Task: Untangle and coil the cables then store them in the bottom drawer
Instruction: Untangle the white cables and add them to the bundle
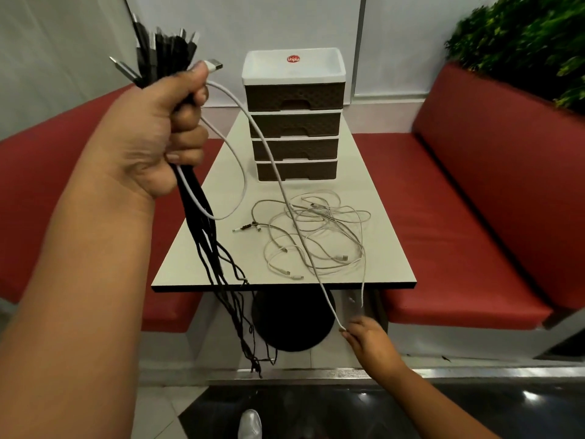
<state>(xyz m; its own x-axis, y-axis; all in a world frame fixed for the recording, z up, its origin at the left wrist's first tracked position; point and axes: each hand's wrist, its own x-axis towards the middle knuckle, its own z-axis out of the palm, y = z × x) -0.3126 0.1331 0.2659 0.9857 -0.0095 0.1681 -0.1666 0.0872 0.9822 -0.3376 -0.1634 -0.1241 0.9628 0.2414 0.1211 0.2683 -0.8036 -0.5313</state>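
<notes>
My left hand (164, 128) is raised high and grips a bundle of black cables (218, 267), their plugs sticking up above my fist and their tails hanging past the table's front edge. The same fist holds a white cable (275, 172) by its USB end under my thumb. That white cable runs down across the table to my right hand (364, 337), which pinches it low in front of the table. A tangle of white cables (316, 236) lies on the table (386, 248). The drawer unit (294, 122) stands at the table's far end, its bottom drawer (297, 170) closed.
Red cushioned benches (468, 217) flank the table on both sides. A green plant (531, 42) sits behind the right bench. The table's black round base (291, 321) stands on the floor below. One white shoe (250, 424) shows at the bottom edge.
</notes>
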